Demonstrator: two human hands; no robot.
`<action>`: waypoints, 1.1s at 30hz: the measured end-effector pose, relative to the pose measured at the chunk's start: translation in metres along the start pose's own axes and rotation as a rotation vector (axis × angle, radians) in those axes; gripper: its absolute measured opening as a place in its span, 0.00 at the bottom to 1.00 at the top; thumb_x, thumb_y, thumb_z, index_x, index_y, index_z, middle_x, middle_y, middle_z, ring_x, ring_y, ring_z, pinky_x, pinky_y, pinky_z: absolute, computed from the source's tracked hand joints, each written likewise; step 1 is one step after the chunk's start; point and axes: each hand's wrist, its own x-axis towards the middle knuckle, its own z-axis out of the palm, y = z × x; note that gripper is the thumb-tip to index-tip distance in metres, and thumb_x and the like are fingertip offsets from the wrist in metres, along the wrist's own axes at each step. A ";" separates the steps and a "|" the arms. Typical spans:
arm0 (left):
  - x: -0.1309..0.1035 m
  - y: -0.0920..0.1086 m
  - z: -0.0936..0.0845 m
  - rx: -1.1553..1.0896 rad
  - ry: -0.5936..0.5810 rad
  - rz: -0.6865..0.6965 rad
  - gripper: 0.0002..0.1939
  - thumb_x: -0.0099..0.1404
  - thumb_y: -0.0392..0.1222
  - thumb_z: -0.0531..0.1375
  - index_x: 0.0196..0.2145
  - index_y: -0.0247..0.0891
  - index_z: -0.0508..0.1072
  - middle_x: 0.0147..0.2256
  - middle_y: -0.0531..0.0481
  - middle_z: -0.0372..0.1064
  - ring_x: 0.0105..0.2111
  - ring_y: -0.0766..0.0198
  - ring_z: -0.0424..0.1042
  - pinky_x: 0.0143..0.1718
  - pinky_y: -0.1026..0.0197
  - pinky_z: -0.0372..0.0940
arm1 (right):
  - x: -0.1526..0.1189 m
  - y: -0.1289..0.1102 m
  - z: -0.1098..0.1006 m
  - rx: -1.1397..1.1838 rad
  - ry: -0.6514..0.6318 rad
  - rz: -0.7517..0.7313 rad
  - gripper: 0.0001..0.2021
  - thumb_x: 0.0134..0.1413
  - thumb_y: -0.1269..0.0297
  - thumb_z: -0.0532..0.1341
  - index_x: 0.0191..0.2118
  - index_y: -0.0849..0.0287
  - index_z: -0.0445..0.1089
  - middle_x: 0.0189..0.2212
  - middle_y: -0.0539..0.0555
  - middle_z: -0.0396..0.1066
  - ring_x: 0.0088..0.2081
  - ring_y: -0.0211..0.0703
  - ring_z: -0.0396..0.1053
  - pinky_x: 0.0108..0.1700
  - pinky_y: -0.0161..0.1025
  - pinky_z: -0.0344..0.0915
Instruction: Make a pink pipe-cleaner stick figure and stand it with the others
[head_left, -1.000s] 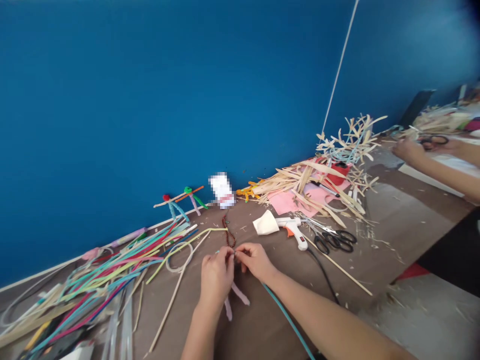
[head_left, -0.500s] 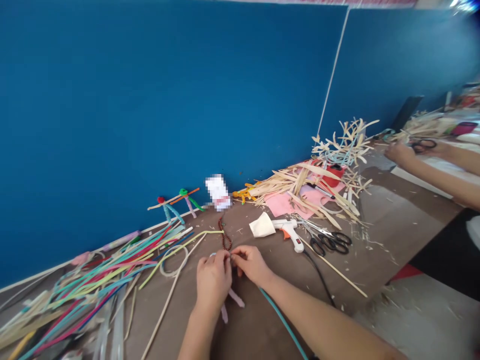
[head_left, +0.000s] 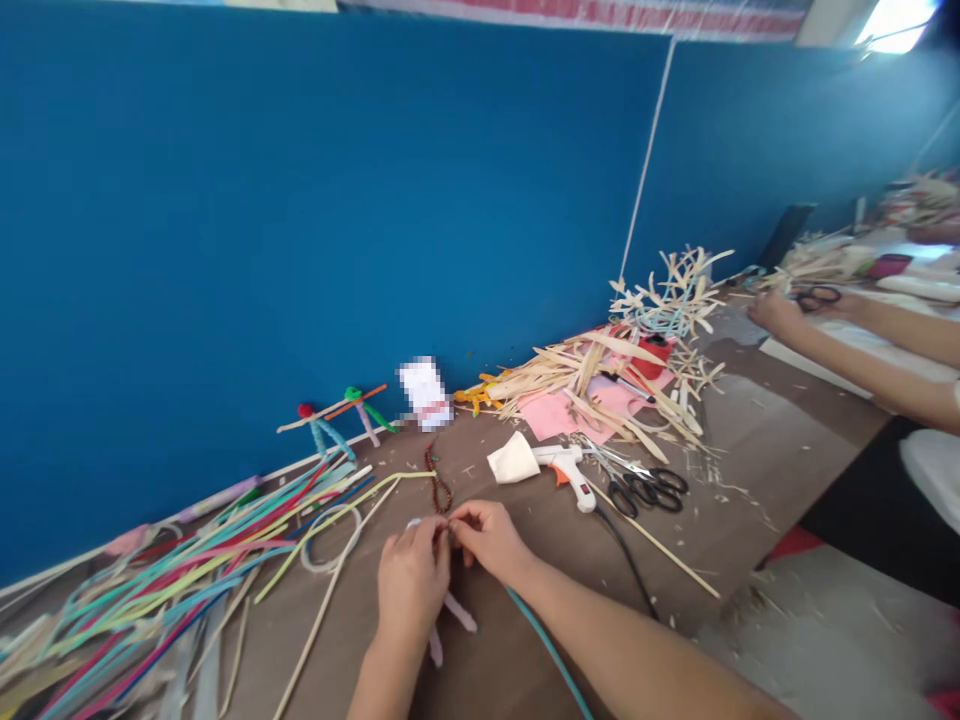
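Observation:
My left hand (head_left: pixel 411 575) is closed over a pale purple pipe cleaner (head_left: pixel 460 612), whose two fuzzy ends hang out below the fingers. My right hand (head_left: pixel 489 538) pinches right beside the left fingertips; what lies between its thumb and finger is too small to make out. Just beyond the fingertips a string of brown beads (head_left: pixel 439 492) lies on the table. Farther back, a pipe-cleaner figure with a red top (head_left: pixel 306 411) and one with a green top (head_left: pixel 353 395) lean against the blue wall.
Loose coloured pipe cleaners (head_left: pixel 217 560) cover the left side. A white glue gun (head_left: pixel 566 465), black-handled scissors (head_left: pixel 649 492) and a thin stick (head_left: pixel 660 550) lie at right, before a heap of pale strips (head_left: pixel 592 365). A co-worker's hands (head_left: pixel 780 312) hold scissors at far right.
The view has turned slightly, so the table's things sit a little farther left in the picture. Both hands stay together in nearly the same pose, with the pipe cleaner ends still hanging below.

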 end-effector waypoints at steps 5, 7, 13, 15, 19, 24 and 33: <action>-0.003 -0.004 0.005 -0.098 0.032 -0.047 0.09 0.59 0.39 0.48 0.34 0.37 0.66 0.30 0.47 0.70 0.29 0.62 0.69 0.29 0.62 0.61 | 0.001 0.001 -0.001 0.039 0.008 0.012 0.08 0.45 0.63 0.55 0.27 0.62 0.66 0.16 0.46 0.61 0.12 0.27 0.56 0.13 0.25 0.51; -0.003 -0.004 0.004 -0.082 0.068 -0.025 0.11 0.59 0.39 0.49 0.37 0.37 0.67 0.32 0.46 0.70 0.31 0.61 0.69 0.31 0.62 0.62 | 0.001 0.000 -0.001 0.043 0.002 0.006 0.08 0.45 0.63 0.55 0.26 0.62 0.66 0.16 0.45 0.61 0.12 0.27 0.56 0.13 0.25 0.51; -0.003 -0.002 -0.001 -0.048 0.111 0.022 0.11 0.59 0.40 0.49 0.35 0.38 0.70 0.30 0.46 0.70 0.31 0.61 0.68 0.32 0.61 0.63 | -0.001 -0.002 -0.002 0.035 -0.021 -0.005 0.09 0.46 0.61 0.55 0.27 0.62 0.66 0.17 0.45 0.61 0.12 0.26 0.55 0.14 0.26 0.51; -0.003 -0.002 -0.001 -0.073 0.107 0.021 0.11 0.59 0.39 0.50 0.36 0.38 0.70 0.31 0.47 0.70 0.33 0.61 0.67 0.33 0.60 0.62 | 0.000 -0.002 -0.002 0.031 -0.024 -0.005 0.09 0.46 0.61 0.54 0.27 0.62 0.66 0.17 0.45 0.61 0.12 0.26 0.55 0.14 0.26 0.51; -0.003 -0.001 0.000 -0.123 0.096 0.027 0.11 0.59 0.38 0.50 0.37 0.38 0.70 0.30 0.47 0.69 0.34 0.61 0.66 0.34 0.60 0.62 | 0.000 -0.003 -0.003 0.036 -0.035 -0.007 0.09 0.46 0.62 0.54 0.26 0.62 0.65 0.17 0.45 0.61 0.12 0.26 0.56 0.15 0.26 0.51; -0.003 0.000 -0.001 -0.144 0.117 0.028 0.10 0.59 0.38 0.50 0.34 0.39 0.70 0.29 0.48 0.69 0.33 0.61 0.65 0.33 0.60 0.62 | 0.001 -0.002 -0.002 0.079 -0.027 0.043 0.07 0.42 0.63 0.56 0.28 0.62 0.64 0.17 0.44 0.61 0.12 0.27 0.56 0.14 0.27 0.51; -0.003 0.001 -0.004 -0.103 0.134 0.024 0.09 0.58 0.39 0.51 0.32 0.37 0.70 0.26 0.47 0.68 0.30 0.61 0.65 0.31 0.61 0.61 | 0.000 -0.003 -0.002 0.032 -0.009 0.012 0.06 0.42 0.65 0.55 0.25 0.62 0.64 0.15 0.44 0.59 0.12 0.27 0.55 0.14 0.26 0.51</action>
